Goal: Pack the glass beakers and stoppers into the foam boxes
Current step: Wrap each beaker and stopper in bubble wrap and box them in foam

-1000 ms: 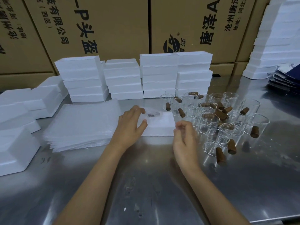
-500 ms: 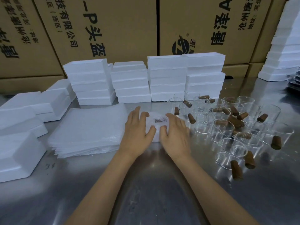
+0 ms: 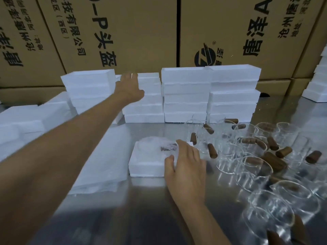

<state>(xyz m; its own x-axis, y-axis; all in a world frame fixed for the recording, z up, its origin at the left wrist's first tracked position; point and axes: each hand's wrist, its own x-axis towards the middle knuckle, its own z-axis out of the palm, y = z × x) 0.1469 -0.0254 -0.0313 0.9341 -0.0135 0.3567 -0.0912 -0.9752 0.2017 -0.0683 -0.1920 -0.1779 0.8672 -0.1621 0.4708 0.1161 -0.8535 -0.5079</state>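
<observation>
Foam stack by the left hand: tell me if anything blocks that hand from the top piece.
Nothing visible does. The left hand is already at the top of the second foam stack, fingers reaching over its upper edge. The right hand rests on the packed foam box nearer the camera, well clear of that reach.

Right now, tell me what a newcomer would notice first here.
The left hand reaches far back to the white foam stacks against the cartons. The right hand rests on a filled foam box at table centre. To its right lies a crowd of beakers and brown stoppers.
</observation>
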